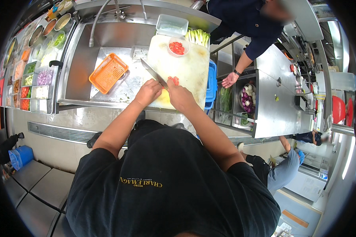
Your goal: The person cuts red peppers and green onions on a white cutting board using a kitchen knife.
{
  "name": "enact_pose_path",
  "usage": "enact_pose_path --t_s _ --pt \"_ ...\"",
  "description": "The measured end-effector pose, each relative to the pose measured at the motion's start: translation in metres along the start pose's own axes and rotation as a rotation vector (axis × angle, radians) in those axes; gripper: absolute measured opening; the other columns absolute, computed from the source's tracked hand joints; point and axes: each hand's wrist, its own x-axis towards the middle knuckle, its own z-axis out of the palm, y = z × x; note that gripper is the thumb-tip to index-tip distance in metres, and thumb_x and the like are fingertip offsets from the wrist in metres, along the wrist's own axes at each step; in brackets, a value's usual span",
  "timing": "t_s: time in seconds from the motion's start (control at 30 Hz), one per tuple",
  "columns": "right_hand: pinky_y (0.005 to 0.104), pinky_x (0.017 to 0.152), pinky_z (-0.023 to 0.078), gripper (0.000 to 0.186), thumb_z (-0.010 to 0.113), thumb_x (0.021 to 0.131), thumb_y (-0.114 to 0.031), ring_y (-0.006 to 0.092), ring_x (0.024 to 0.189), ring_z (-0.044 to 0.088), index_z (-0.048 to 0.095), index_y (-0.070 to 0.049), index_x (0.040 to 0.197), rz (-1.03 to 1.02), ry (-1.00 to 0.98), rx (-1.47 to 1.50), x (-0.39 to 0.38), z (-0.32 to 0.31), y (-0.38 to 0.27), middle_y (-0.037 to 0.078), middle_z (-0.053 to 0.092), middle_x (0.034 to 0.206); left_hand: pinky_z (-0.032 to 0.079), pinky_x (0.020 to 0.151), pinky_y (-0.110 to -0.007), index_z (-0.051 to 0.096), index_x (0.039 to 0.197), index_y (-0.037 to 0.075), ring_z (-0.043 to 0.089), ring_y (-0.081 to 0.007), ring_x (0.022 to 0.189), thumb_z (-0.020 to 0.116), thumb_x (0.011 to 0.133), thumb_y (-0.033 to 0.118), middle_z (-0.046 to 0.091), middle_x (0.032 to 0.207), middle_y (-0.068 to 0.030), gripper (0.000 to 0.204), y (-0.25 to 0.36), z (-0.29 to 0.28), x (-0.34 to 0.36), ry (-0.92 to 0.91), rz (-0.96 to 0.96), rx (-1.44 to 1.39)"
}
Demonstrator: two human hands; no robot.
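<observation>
My right hand [180,96] is closed round the handle end of a kitchen knife [151,72], its blade angled up and left past the edge of the white cutting board [197,75]. Beside the blade, my left hand [149,91] has its fingers curled together; what they hold, if anything, is hidden. A small heap of chopped red pieces [173,80] lies on the board just beyond my right hand. Farther back, a clear round tub [185,42] holds more cut red pieces [177,48].
Left of the board, an orange perforated basket [108,73] sits in the steel sink [73,75]. A clear container [172,24] and green stalks [197,36] stand behind. Blue crates [211,85] adjoin the board's right side. A co-worker's hand [230,80] reaches over an open drawer of vegetables.
</observation>
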Motion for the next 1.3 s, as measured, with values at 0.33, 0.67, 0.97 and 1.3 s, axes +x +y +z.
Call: enact_pose_path --t_s 0.33,0.67,0.97,1.3 --pt "0.0608 0.082 0.059 0.014 0.051 0.107 -0.009 0.0495 0.094 0.077 0.049 -0.004 0.121 -0.015 0.010 0.034 0.021 0.013 0.002 0.027 0.077 0.095 0.060 0.089 -0.044 0.076 0.097 0.003 0.069 -0.0323 0.097 0.081 0.088 0.004 0.071 0.098 -0.0105 0.011 0.002 -0.002 -0.001 -0.001 -0.047 0.006" --pt "0.0661 0.074 0.054 0.022 0.057 0.114 -0.021 0.0577 0.083 0.071 0.046 -0.005 0.124 0.009 0.181 0.199 0.009 0.006 0.017 0.032 0.072 0.084 0.059 0.086 -0.045 0.077 0.098 0.004 0.071 -0.0349 0.093 0.083 0.088 0.003 0.074 0.096 -0.0120 0.012 0.014 -0.030 -0.011 0.136 -0.238 -0.006" --pt "0.0558 0.073 0.056 0.019 0.066 0.104 -0.015 0.0449 0.083 0.074 0.059 -0.012 0.121 -0.107 0.357 -0.080 -0.060 -0.041 0.080 0.020 0.076 0.092 0.062 0.090 -0.043 0.083 0.113 0.004 0.078 -0.0332 0.100 0.080 0.097 0.008 0.082 0.102 -0.0164 0.017 0.020 0.002 0.009 0.126 -0.487 -0.250" --pt "0.0341 0.079 0.048 0.014 0.067 0.090 -0.020 0.0148 0.079 0.064 0.057 -0.021 0.100 -0.771 0.570 -0.545 -0.052 -0.015 0.121 -0.003 0.055 0.082 0.049 0.111 -0.049 0.077 0.134 0.008 0.064 -0.0353 0.129 0.077 0.103 0.032 0.072 0.133 -0.0153 0.039 0.053 -0.060 0.040 -0.108 -0.069 -0.006"
